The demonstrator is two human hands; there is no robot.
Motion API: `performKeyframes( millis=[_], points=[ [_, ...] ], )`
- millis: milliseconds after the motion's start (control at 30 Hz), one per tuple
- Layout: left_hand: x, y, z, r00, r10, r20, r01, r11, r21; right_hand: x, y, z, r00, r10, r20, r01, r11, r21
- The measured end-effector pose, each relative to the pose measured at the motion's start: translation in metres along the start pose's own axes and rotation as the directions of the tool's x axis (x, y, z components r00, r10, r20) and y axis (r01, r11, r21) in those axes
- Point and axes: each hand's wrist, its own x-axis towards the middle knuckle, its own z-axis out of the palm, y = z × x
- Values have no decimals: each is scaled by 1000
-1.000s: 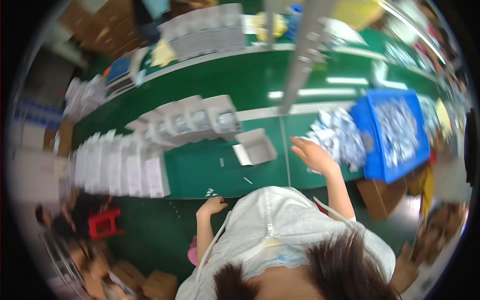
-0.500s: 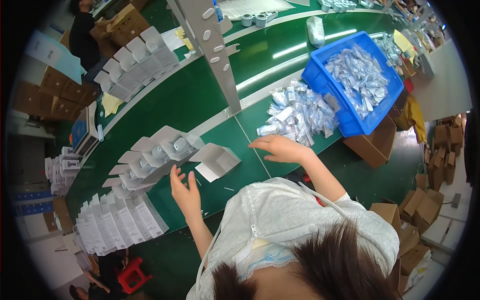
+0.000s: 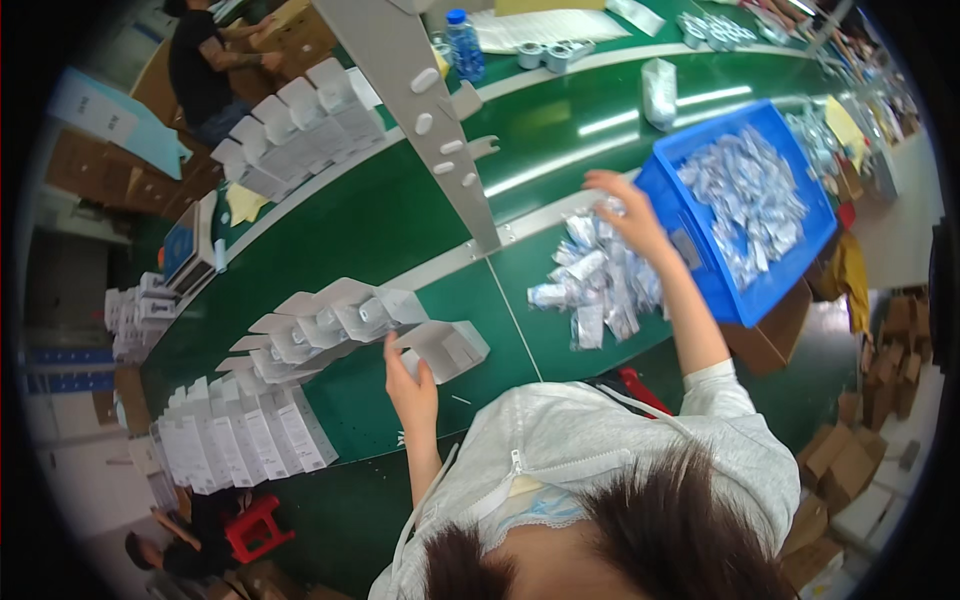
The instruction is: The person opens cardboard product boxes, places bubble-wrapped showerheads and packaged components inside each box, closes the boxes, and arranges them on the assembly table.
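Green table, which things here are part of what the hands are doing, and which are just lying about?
In use:
left hand at the open white box
right hand over the pile of clear packets
blue bin of packets

Lying about:
water bottle
tape rolls
flat white boxes
cardboard boxes

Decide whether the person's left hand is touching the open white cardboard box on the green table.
Touching. The head view shows the left hand with its fingers against the near flap of the open white cardboard box, with no green table visible between them.

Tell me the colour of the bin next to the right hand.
Blue bin, seen in the head view, beside the right hand.
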Motion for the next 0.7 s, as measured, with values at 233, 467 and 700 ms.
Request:
performKeyframes(
  millis=[233, 467, 700],
  points=[
    [1, 0, 17, 980, -19, -200, 34, 997, 74, 134, 209, -99, 979, 180, -94, -201, 792, -577],
    [-9, 0, 36, 900, -264, -348, 209, 960, -187, 204, 350, -116, 644, 740, -194, -657, 405, -636],
    [8, 9, 48, 955, -271, -122, 261, 961, -92, 218, 425, -90, 465, 822, -329, -831, 277, -482]
  ],
)
